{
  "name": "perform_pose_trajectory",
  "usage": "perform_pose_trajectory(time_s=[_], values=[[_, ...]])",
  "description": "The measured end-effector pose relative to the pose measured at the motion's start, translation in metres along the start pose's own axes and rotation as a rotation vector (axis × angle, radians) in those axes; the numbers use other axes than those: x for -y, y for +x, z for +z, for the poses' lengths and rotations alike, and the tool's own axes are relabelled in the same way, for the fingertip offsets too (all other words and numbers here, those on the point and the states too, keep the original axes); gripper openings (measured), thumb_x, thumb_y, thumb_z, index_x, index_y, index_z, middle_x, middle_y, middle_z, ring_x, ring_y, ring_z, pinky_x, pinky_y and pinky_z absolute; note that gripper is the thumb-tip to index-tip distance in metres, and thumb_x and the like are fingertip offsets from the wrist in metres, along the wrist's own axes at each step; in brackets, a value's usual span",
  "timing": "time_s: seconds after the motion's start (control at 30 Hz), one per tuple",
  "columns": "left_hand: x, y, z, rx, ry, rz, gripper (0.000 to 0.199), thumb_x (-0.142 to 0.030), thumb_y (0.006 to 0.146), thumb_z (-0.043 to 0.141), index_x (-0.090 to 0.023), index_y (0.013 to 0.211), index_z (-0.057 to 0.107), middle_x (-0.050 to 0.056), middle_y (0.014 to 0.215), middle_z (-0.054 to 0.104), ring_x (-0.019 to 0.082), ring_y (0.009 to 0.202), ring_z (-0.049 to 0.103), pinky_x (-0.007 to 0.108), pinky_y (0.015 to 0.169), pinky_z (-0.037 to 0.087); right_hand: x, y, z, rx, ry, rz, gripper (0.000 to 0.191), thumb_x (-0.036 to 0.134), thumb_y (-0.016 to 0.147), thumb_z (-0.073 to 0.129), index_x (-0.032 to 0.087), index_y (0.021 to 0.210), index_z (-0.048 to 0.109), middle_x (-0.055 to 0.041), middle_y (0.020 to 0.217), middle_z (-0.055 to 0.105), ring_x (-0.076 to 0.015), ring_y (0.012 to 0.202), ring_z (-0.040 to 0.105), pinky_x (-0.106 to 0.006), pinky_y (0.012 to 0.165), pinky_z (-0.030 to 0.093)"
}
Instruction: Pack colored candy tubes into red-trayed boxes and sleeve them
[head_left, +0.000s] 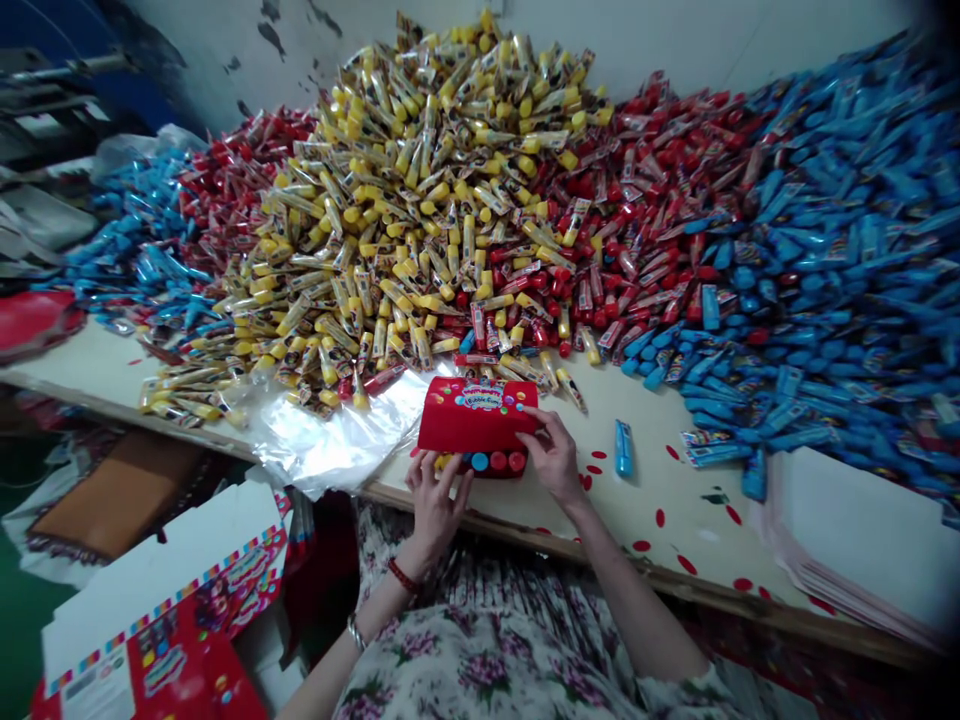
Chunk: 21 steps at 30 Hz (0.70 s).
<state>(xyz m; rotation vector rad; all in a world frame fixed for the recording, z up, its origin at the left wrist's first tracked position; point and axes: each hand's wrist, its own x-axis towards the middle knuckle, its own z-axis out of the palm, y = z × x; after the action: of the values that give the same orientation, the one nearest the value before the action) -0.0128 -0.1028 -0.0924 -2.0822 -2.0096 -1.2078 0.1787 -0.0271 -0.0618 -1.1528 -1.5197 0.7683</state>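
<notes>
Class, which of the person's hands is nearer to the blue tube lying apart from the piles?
Right. The right hand is at the right side of the red box, left of the blue tube; the left hand is farther left, at the box's near-left corner.

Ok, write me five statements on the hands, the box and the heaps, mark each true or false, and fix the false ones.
1. The left hand and the right hand are both at the red box. True.
2. The highest heap is blue. False: the yellow-capped tubes rise highest.
3. A blue cap and red caps show below the box's lid. True.
4. Both wrists are bare. False: the left one wears a reddish bracelet.
5. A lone blue tube lies to the right of the box. True.
</notes>
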Motion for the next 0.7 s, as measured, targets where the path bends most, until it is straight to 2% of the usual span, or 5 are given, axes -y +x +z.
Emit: perform_pose_trajectory(time_s=[0.07,0.13,0.23,0.4,0.7], values=[[0.0,0.004,0.0,0.025,0.074,0.048,0.022,-0.03,0.086,0.058,-0.024,0.106,0.067,0.012,0.118,0.051,0.03,0.116,0.043,0.047,0.094,0.036,0.002,0.0,-0.001,0.058,-0.044,-0.043,0.035,0.023,0.085,0.058,0.027,0.12,0.058,-0.0043,0.101,0.059,-0.016,0.084,0.06,-0.03,0.073,0.054],[-0.003,0.008,-0.001,0.062,0.091,0.075,0.021,-0.028,0.086,0.057,-0.024,0.104,0.067,0.013,0.116,0.052,0.031,0.115,0.042,0.047,0.093,0.037,0.005,0.0,-0.002,0.108,-0.088,-0.102,0.043,0.024,0.084,0.061,0.028,0.126,0.054,-0.0059,0.11,0.061,-0.0188,0.095,0.061,-0.034,0.084,0.053],[-0.006,0.01,-0.004,0.113,0.034,0.111,0.026,-0.025,0.085,0.057,-0.024,0.11,0.065,0.012,0.12,0.049,0.03,0.119,0.039,0.046,0.096,0.039,0.008,0.002,-0.002,0.107,-0.161,-0.156,0.052,0.025,0.081,0.065,0.028,0.131,0.05,-0.0063,0.118,0.062,-0.0221,0.108,0.059,-0.039,0.095,0.049],[-0.001,0.002,-0.01,0.085,-0.047,0.158,0.045,-0.019,0.086,0.056,-0.025,0.131,0.051,0.013,0.127,0.037,0.027,0.123,0.039,0.045,0.102,0.037,0.008,0.006,-0.001,0.062,-0.202,-0.148,0.047,0.021,0.082,0.064,0.028,0.127,0.054,-0.0044,0.111,0.065,-0.0192,0.097,0.063,-0.035,0.088,0.053],[0.005,0.0,-0.015,0.161,-0.057,0.19,0.048,-0.02,0.085,0.057,-0.026,0.132,0.05,0.01,0.122,0.05,0.027,0.122,0.036,0.047,0.103,0.034,0.008,0.004,-0.012,0.155,-0.216,-0.135,0.046,0.023,0.083,0.063,0.029,0.127,0.053,-0.0037,0.107,0.064,-0.019,0.092,0.063,-0.032,0.076,0.057]])
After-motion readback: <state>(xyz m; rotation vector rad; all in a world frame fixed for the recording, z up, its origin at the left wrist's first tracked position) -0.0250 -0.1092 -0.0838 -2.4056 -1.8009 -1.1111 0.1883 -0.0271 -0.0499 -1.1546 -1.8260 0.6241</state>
